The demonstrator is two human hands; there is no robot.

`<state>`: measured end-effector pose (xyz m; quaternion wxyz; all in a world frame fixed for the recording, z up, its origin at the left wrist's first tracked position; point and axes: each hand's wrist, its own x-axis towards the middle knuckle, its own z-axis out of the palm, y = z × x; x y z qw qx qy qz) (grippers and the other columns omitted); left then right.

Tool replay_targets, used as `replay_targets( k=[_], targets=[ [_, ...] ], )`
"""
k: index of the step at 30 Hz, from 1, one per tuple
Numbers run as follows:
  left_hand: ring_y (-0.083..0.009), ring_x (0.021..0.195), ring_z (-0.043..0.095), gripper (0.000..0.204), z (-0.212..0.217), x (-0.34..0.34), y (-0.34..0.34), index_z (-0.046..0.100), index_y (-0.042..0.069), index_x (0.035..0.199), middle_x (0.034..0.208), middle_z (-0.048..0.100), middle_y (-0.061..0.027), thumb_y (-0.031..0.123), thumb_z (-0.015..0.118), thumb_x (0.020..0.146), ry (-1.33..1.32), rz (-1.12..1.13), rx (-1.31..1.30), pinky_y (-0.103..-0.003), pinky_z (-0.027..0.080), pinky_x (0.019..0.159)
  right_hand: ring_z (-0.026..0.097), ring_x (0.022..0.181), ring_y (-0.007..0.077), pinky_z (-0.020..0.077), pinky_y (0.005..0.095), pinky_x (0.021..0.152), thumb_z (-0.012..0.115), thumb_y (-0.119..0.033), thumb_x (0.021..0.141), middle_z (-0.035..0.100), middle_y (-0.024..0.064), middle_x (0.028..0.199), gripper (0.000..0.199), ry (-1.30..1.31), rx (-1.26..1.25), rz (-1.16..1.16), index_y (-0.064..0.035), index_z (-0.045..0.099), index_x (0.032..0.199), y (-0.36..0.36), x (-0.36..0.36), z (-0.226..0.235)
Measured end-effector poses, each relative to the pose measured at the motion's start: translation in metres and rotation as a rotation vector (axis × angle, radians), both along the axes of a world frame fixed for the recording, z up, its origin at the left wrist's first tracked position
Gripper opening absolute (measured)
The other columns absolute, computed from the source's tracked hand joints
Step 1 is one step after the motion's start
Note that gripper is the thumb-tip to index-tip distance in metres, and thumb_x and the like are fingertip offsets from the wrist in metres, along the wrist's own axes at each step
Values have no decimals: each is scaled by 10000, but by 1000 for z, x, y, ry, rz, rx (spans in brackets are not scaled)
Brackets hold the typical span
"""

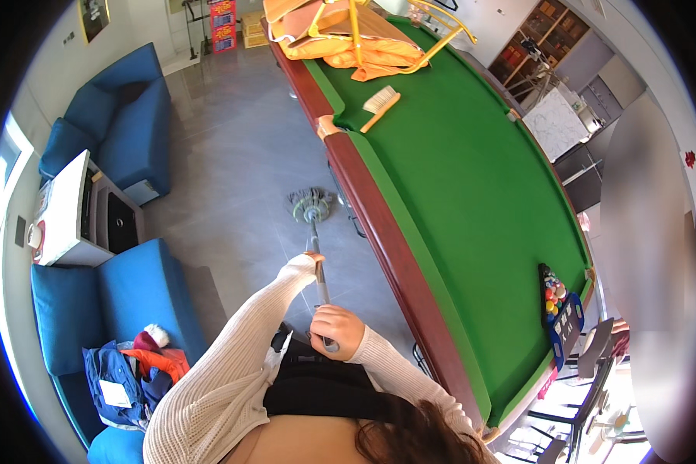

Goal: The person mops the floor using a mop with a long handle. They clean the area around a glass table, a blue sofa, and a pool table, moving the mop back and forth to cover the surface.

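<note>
Both hands grip a long-handled mop, one above the other on its grey handle (pixel 322 286). My left hand (pixel 314 257) is wrapped round the shaft farther out, mostly covered by a cream knitted sleeve. Closer to my body, my right hand (pixel 338 331) closes round the handle near its end. The mop head (pixel 311 205), with grey strands spread around a greenish disc, rests on the grey tiled floor (pixel 232 162). It lies just left of the pool table's dark red wooden side (pixel 379 224).
Green cloth (pixel 472 209) carries a wooden brush (pixel 380 107), racked balls (pixel 553 294) and a yellow-framed chair with orange fabric (pixel 356 46). Left stand blue sofas (pixel 131 116), (pixel 143 286) around a white side table (pixel 73 201); clothes (pixel 127 379) lie on the nearer sofa.
</note>
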<state>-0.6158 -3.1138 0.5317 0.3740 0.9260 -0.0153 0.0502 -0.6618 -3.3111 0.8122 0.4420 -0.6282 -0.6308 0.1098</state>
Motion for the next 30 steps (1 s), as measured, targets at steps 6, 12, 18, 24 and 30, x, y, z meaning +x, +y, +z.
replay_targets(
  k=[6, 12, 18, 24, 30],
  targets=[
    [-286, 848, 601, 122, 13, 12, -43, 609, 110, 867, 859, 623, -98, 141, 590, 750, -21, -21, -52, -364, 493, 746, 536, 665, 309, 471, 373, 665, 612, 12, 662, 503, 111, 655, 156, 4, -1, -55, -34, 465, 634, -39, 15, -17],
    [-287, 854, 603, 126, 31, 4, -99, 610, 106, 871, 867, 626, -101, 153, 593, 756, -23, -112, -108, -366, 492, 752, 540, 583, 270, 445, 355, 581, 624, -63, 651, 491, 71, 567, 184, -126, -109, -40, -70, 451, 588, -59, 20, 16],
    [-288, 859, 605, 131, 50, -8, -146, 612, 103, 876, 874, 628, -105, 164, 596, 761, 17, -190, -154, -368, 492, 759, 562, 560, 267, 450, 355, 573, 627, -74, 649, 527, 66, 563, 177, -104, -61, -91, -83, 464, 581, -69, 12, 52],
    [-289, 865, 607, 137, 60, -26, -180, 613, 100, 881, 881, 631, -109, 175, 599, 767, 107, -237, -172, -371, 492, 765, 535, 471, 277, 430, 362, 487, 626, -102, 730, 529, 85, 529, 226, -152, 47, -252, -56, 466, 578, -78, 3, 74],
    [-290, 871, 610, 145, 63, -41, -194, 614, 96, 885, 888, 634, -113, 186, 602, 772, 155, -227, -164, -373, 491, 771, 533, 479, 277, 424, 364, 482, 643, -125, 757, 538, 84, 541, 230, -157, -21, -247, -51, 494, 599, -88, 5, 80]
  ],
)
